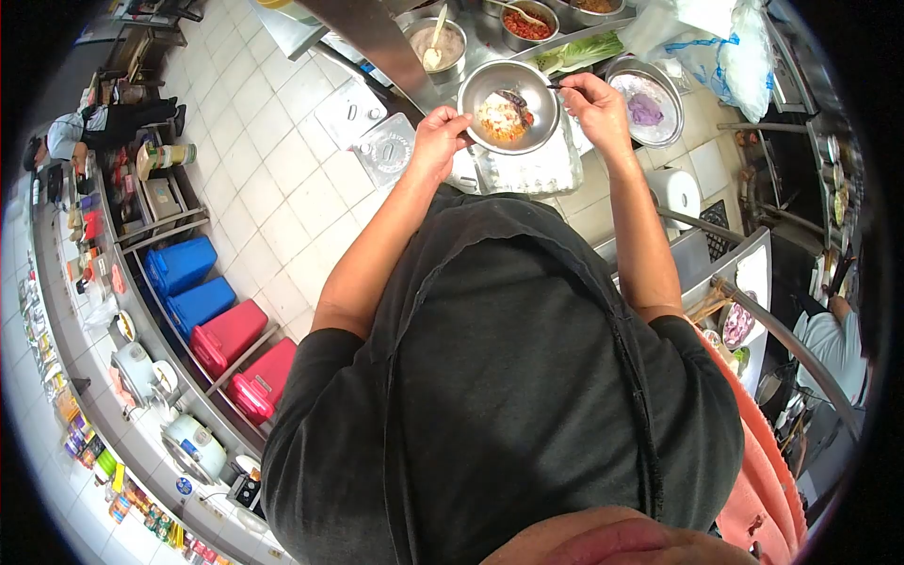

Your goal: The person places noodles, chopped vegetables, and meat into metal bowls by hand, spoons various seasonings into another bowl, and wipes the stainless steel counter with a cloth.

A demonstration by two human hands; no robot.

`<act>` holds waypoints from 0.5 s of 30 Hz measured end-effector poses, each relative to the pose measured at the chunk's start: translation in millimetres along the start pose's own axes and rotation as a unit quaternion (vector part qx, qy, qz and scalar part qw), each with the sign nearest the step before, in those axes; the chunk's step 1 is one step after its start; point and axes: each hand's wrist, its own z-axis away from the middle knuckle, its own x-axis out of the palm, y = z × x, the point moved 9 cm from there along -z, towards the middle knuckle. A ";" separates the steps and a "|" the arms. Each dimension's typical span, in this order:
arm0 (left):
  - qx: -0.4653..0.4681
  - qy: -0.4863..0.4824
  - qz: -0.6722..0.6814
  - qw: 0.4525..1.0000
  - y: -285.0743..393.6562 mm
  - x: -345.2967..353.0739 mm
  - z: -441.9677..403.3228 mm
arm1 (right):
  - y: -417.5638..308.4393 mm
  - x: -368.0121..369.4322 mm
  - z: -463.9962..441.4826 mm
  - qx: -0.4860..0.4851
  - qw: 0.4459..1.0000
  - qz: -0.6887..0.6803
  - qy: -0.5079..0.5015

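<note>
My left hand (441,137) grips the left rim of a round metal bowl (508,73), thumb over the edge. Inside the bowl lies a mix of food (502,119), with white, orange-red and dark pieces. At the bowl's right edge my right hand (595,105) is closed on the dark handle of a utensil (555,87); its working end cannot be made out clearly. A metal pan with a purple mass (646,108) sits just right of my right hand. Behind the bowl is a head of leafy greens (579,53).
Pots of pale mixture (438,47) and chopped red food (525,24) stand at the back. Plastic bags (744,56) lie back right, above a paper roll (676,193). Blue bins (179,264) and red bins (226,334) line the left counter. Other people (71,137) stand far left and right.
</note>
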 end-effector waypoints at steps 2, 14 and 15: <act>-0.003 -0.002 0.000 1.000 -0.9 -1.1 0.4 | 2.8 -1.3 -1.6 -0.011 1.000 0.022 0.006; 0.000 0.005 -0.007 1.000 6.0 0.9 0.6 | 21.3 -6.4 -3.3 0.014 1.000 -0.021 0.014; -0.005 0.004 -0.010 1.000 4.0 -0.5 0.1 | 16.9 -6.4 -3.9 -0.003 0.999 -0.028 0.020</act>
